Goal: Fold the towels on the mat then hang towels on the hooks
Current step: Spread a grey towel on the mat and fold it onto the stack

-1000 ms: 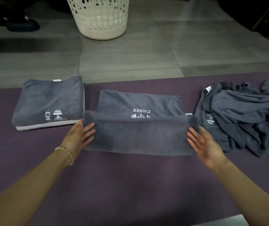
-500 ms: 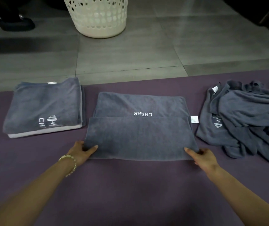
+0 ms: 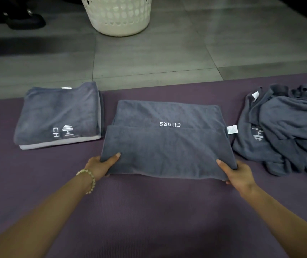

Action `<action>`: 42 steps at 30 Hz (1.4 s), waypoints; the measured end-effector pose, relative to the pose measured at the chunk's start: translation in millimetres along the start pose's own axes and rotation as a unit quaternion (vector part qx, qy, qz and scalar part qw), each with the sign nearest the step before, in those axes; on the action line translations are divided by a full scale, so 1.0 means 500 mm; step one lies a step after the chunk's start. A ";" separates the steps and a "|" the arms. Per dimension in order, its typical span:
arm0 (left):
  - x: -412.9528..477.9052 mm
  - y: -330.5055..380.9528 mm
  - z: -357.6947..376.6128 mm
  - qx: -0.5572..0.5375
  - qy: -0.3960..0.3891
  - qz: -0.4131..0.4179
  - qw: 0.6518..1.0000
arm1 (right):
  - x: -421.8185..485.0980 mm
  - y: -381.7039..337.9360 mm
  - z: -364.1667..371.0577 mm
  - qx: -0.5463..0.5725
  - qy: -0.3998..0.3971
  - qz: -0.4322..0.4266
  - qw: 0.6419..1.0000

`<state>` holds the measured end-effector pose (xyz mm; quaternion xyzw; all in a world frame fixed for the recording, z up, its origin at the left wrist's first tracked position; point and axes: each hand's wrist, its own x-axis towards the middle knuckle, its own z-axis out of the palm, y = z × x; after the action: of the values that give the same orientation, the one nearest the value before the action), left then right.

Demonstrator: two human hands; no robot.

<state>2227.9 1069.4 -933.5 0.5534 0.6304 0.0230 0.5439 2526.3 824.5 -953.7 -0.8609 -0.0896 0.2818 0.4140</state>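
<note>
Between fingers (image 3: 114, 158), towel (image 3: 167, 149), near corners (both pinched)

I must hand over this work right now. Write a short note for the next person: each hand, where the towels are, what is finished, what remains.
Left hand grips the near left corner of the middle towel; right hand grips its near right corner.
That towel lies half folded on the mat.
Done: a folded stack at the mat's left.
Left: finish this fold, fold the crumpled towels at the right, hang all on hooks, which are not in view.
</note>
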 end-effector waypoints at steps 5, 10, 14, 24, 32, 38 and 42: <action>-0.084 -0.103 -0.049 0.089 -0.062 0.015 0.994 | -0.120 0.091 -0.032 -0.027 -0.027 0.021 0.999; -0.143 -0.182 -0.077 0.207 -0.134 -0.014 0.969 | -0.216 0.143 -0.066 -0.047 -0.096 0.027 0.994; -0.093 -0.191 -0.096 0.231 -0.012 0.069 0.970 | -0.199 0.145 -0.072 -0.160 -0.033 -0.041 0.986; -0.030 -0.097 -0.072 0.422 -0.007 0.211 0.882 | -0.069 0.035 0.004 -0.360 -0.089 -0.219 0.902; -0.038 -0.055 -0.115 0.096 -0.067 0.174 0.978 | -0.053 0.027 -0.070 -0.022 -0.130 -0.080 0.988; 0.019 0.009 -0.096 -0.070 0.035 0.163 0.984 | 0.018 -0.030 -0.065 0.113 -0.051 -0.056 0.991; 0.055 0.058 -0.053 -0.061 0.089 0.184 0.977 | 0.088 -0.073 -0.033 0.083 0.019 -0.077 0.993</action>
<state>2234.1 1115.7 -922.3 0.6213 0.5611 0.2107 0.5048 2574.6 854.3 -935.7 -0.8192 -0.1242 0.2387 0.5064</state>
